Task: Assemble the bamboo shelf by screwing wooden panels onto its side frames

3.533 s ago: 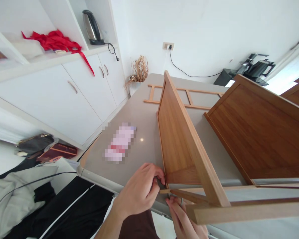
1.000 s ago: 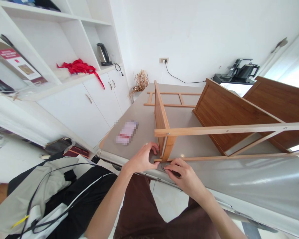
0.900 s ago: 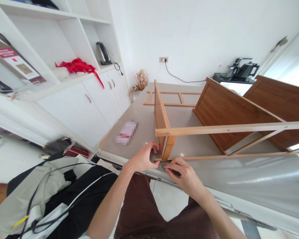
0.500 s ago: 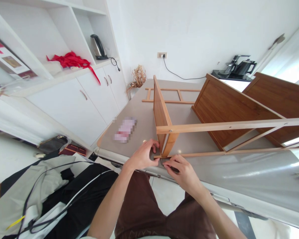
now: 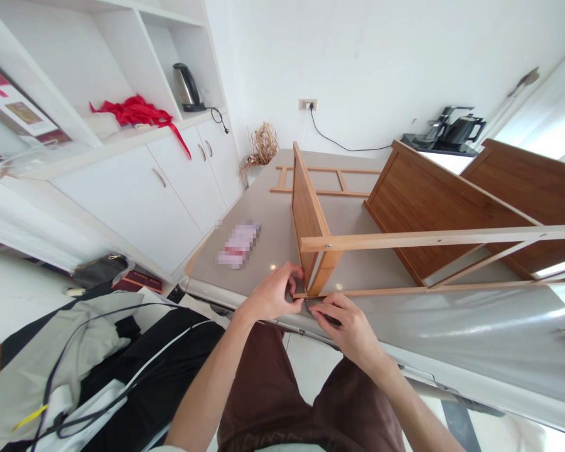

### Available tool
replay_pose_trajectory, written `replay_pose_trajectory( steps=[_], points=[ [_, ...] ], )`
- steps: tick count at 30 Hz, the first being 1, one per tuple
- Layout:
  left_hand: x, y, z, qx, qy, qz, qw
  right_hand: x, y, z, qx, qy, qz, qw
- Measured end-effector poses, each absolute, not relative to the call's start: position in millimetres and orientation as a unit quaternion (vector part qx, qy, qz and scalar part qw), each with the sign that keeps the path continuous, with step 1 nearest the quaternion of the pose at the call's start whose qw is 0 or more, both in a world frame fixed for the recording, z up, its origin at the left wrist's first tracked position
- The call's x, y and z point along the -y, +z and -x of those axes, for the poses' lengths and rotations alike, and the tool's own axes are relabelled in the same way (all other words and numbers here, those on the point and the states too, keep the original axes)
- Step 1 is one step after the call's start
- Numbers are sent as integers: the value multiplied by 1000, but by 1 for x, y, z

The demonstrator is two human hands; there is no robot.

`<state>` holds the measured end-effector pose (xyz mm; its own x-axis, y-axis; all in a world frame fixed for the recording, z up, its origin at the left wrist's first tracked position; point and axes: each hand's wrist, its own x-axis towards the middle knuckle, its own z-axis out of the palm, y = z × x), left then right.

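A wooden shelf rack (image 5: 371,240) lies on its side on the table. My left hand (image 5: 277,294) is closed on the near end of its lower rail (image 5: 301,295), thumb in front and fingers behind, beside the end shelf board (image 5: 309,216). Just right of that, my right hand (image 5: 346,323) pinches a small, thin hex key (image 5: 307,306) against the front face of the rail. Most of the key is hidden by the fingers. A screw head (image 5: 328,246) shows in the upper rail above my hands.
The grey table (image 5: 268,207) carries a loose ladder-like wooden frame (image 5: 341,181) at the back and a blurred pinkish item (image 5: 239,245) at the left. Clothes and cables (image 5: 94,351) are heaped at lower left. A black kettle (image 5: 466,129) stands at back right.
The view has shifted slightly, and the near end of the rack sits a little further right in it. Both hands keep their places at the rail end.
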<state>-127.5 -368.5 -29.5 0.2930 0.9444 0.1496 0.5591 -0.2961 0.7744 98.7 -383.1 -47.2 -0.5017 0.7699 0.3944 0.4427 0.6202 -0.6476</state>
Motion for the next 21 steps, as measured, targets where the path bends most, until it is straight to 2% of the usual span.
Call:
replay_pose_trajectory(
  steps=[15, 21],
  points=[
    [367, -28, 124, -503, 306, -750, 301, 384, -47, -97, 829, 230, 365, 355],
    [366, -33, 124, -497, 327, -741, 312, 386, -45, -96, 844, 169, 379, 339]
  ],
)
